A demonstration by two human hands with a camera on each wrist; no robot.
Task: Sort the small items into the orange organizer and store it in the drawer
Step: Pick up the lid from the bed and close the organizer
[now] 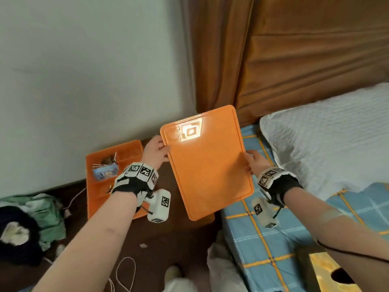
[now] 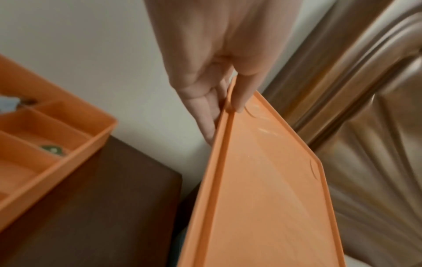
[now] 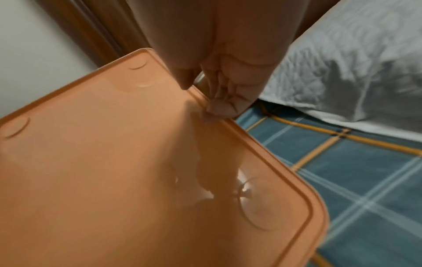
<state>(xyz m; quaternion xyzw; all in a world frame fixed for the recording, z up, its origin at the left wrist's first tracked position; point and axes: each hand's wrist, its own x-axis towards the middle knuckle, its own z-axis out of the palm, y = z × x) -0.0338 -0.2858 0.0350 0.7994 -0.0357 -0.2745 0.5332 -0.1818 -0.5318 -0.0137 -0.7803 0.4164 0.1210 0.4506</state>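
A flat orange lid [image 1: 206, 165] hangs tilted in the air between both hands, above the gap between nightstand and bed. My left hand [image 1: 156, 151] pinches its left edge, thumb on top and fingers underneath; the left wrist view shows the lid [image 2: 262, 189] edge-on in my left hand [image 2: 226, 101]. My right hand [image 1: 253, 162] pinches the right edge, seen also in the right wrist view as my right hand [image 3: 219, 101] on the lid [image 3: 114, 162]. The open orange organizer [image 1: 99, 197] sits on the dark nightstand [image 1: 172, 228], with several small items [image 1: 106, 168] in its compartments [image 2: 45, 130].
A bed with blue plaid sheet [image 1: 273, 239] and white pillow [image 1: 336, 140] lies to the right. A brown padded headboard [image 1: 305, 60] stands behind, a pale wall [image 1: 84, 70] to the left. Green and dark clothes [image 1: 31, 218] and a thin white cord [image 1: 126, 275] lie low left.
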